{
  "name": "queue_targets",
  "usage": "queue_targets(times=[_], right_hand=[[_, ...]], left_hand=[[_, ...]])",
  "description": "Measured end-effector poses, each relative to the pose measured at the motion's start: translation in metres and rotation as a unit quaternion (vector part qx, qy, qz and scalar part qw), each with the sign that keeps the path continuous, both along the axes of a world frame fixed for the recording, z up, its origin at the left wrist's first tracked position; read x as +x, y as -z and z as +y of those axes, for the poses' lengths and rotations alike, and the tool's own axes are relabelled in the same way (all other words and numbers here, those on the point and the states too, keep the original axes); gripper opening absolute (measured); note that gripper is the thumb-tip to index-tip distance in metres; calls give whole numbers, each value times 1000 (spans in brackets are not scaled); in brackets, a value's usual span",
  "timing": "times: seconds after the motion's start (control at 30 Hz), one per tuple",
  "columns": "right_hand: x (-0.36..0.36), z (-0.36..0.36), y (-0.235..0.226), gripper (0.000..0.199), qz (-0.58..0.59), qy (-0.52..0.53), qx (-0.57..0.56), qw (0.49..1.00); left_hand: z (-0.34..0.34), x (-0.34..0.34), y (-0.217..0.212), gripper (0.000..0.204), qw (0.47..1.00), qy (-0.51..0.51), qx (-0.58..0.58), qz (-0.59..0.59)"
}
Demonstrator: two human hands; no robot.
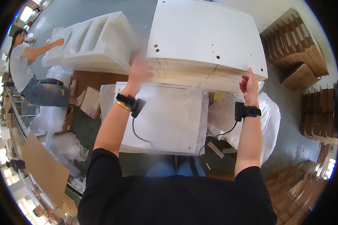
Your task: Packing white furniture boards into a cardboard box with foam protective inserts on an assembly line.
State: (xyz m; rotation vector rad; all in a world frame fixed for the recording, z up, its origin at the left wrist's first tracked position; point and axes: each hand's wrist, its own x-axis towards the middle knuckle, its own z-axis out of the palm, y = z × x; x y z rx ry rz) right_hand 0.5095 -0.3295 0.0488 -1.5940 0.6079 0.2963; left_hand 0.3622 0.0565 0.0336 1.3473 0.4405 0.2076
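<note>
In front of me rises a tall stack of white panels [204,33] with drilled holes along the near side of its top sheet. My left hand [141,69] is at the stack's near left corner, smeared by motion, so its fingers cannot be read. My right hand [248,84] is by the near right corner, holding nothing I can see. Its index finger stretches up against the panel edge while the other fingers curl loosely. Closer to me lies a white panel [165,116] on a translucent foam sheet [107,103], beneath both forearms.
White moulded foam pieces [97,41] stand left of the stack, with a person [26,67] beside them. Crumpled plastic wrap [268,116] bulges at the right. Folded cardboard [294,41] is stacked at the far right, and a cardboard sheet [45,168] leans at the lower left.
</note>
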Motion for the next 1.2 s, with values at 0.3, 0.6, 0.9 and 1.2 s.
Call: queue_targets(times=[0.3,0.6,0.9,1.2], right_hand=[[-2,-5,-4,41,-82,-16,69,994],[-30,-136,35,17,-144,33,357,922],[-156,-167,11,54,-64,49,382,921],[-286,-147,-15,69,-3,48,320,946]], left_hand=[[-46,20,-16,47,983,-147,-108,-26],[-98,-43,-12,29,978,-41,-207,8],[-90,-34,-14,44,993,40,67,86],[-76,-149,2,36,961,-55,254,94]])
